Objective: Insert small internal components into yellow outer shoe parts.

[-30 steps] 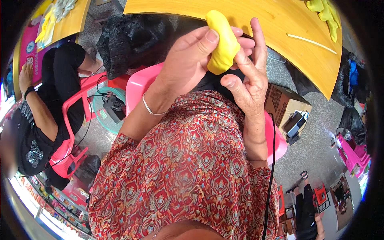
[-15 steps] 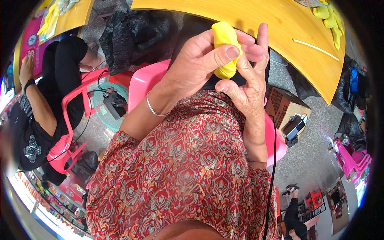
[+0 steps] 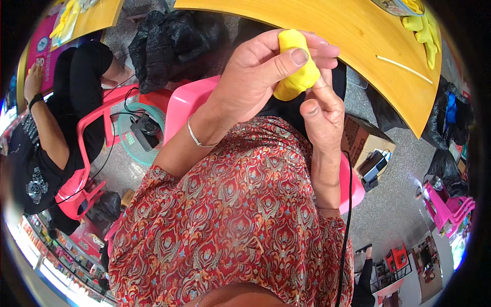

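A soft, smooth yellow roll (image 3: pixel 297 71) is in my left hand (image 3: pixel 254 71). The left thumb presses its front and the fingers curve behind it, their tips showing on its right side. My right hand (image 3: pixel 326 115) is close against the roll's lower right. Its index finger reaches up to touch the roll there, its tip hidden, while the thumb stands apart and bent, touching nothing. The remaining right fingers are mostly hidden. The roll's far side is out of sight, and what it is made of I cannot make out.
A yellow table (image 3: pixel 353 30) lies ahead, bearing a thin pale stick (image 3: pixel 404 69), yellow soft pieces (image 3: pixel 425 37) and a bowl (image 3: pixel 399 5). A cardboard box (image 3: pixel 367 140) stands right on the floor. Black bags (image 3: pixel 176 48) lie left, near a seated person (image 3: pixel 51 128) and a teal basket (image 3: pixel 134 135).
The yellow roll has tilted, its lower end swinging left. My right hand has turned, its raised finger lowering and its thumb moving away from the roll. My left hand still grips the roll.
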A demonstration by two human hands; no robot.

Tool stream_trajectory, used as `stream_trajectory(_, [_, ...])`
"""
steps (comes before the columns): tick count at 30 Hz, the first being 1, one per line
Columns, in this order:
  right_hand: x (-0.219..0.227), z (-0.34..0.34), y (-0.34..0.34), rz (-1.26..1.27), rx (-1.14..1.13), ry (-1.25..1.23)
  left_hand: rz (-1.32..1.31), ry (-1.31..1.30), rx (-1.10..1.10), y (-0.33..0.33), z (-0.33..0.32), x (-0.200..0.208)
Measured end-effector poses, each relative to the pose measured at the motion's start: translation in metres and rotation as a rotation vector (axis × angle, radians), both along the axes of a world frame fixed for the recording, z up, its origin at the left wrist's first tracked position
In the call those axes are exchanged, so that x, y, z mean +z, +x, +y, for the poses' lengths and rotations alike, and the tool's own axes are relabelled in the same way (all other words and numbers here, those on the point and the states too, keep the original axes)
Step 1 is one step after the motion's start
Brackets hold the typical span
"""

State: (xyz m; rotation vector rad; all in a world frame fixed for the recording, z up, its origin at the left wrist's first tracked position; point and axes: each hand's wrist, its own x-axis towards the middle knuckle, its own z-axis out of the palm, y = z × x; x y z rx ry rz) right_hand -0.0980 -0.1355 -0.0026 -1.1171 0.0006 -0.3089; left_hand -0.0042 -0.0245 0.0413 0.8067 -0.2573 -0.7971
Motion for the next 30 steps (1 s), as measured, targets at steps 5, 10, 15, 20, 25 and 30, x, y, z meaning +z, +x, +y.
stream_trajectory(5, [-0.001,-0.002,0.001,-0.050,0.018,-0.130,-0.144,0.124,-0.056,-0.002,0.007,0.006])
stream_trajectory(10, [0.003,-0.002,0.001,-0.071,0.030,-0.079,-0.028,0.071,-0.068,-0.006,0.006,0.002])
stream_trajectory(15, [0.004,-0.009,0.000,-0.069,-0.027,-0.513,0.041,0.082,-0.064,-0.010,0.007,0.002])
stream_trajectory(20, [0.007,-0.001,-0.003,0.049,0.001,-0.125,0.184,-0.013,-0.019,-0.001,0.001,-0.002])
stream_trajectory(25, [0.003,0.003,0.002,-0.069,-0.101,0.003,0.224,-0.039,0.002,0.003,-0.008,0.001])
stream_trajectory(30, [0.007,-0.005,-0.003,0.055,-0.095,-0.119,0.366,-0.186,-0.132,0.004,-0.005,-0.003])
